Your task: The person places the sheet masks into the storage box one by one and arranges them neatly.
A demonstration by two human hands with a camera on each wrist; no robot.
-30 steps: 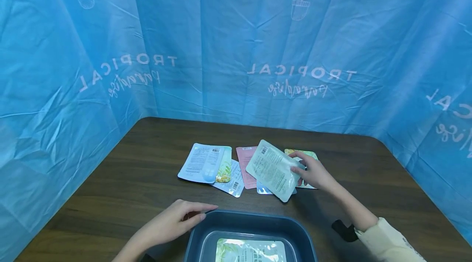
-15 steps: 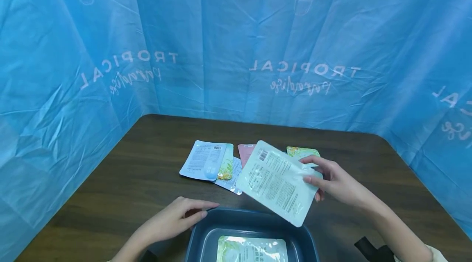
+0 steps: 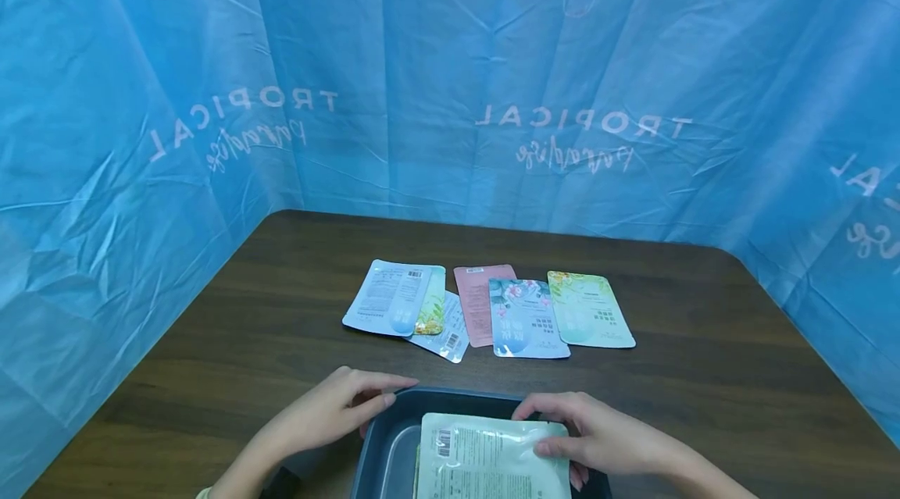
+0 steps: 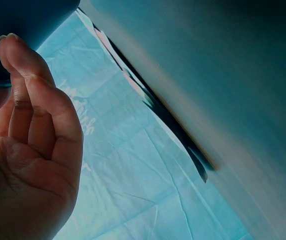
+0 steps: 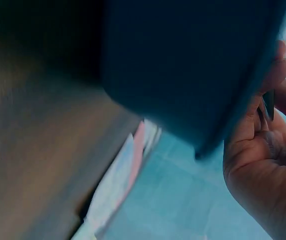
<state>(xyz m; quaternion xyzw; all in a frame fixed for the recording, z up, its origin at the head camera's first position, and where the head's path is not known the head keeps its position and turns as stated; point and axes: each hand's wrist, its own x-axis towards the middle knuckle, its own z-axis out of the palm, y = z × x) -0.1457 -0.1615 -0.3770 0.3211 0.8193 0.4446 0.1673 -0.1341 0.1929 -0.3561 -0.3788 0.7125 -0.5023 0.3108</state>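
A pale green sheet mask packet [image 3: 492, 456], back side up with text and a barcode, lies over the dark blue bin [image 3: 394, 444] in the head view. My right hand [image 3: 598, 436] pinches its upper right edge between thumb and fingers. The packet covers most of another green one in the bin. My left hand [image 3: 330, 413] holds the bin's far left corner, with the index finger along the rim. In the left wrist view, the fingers [image 4: 38, 100] lie against the bin's outer wall [image 4: 28, 20]. In the right wrist view, the bin [image 5: 183, 65] hides the packet's face.
Beyond the bin, several packets lie on the dark wooden table [image 3: 232, 343]: light blue [image 3: 383, 300], pink [image 3: 478, 311], blue floral [image 3: 527, 319] and green [image 3: 591, 311]. Some overlap. A blue printed curtain [image 3: 436, 93] surrounds the table's back and sides.
My right hand has brought the green packet from the row down toward me over the bin, uncovering the blue floral packet. My left hand has stayed at the bin's corner.
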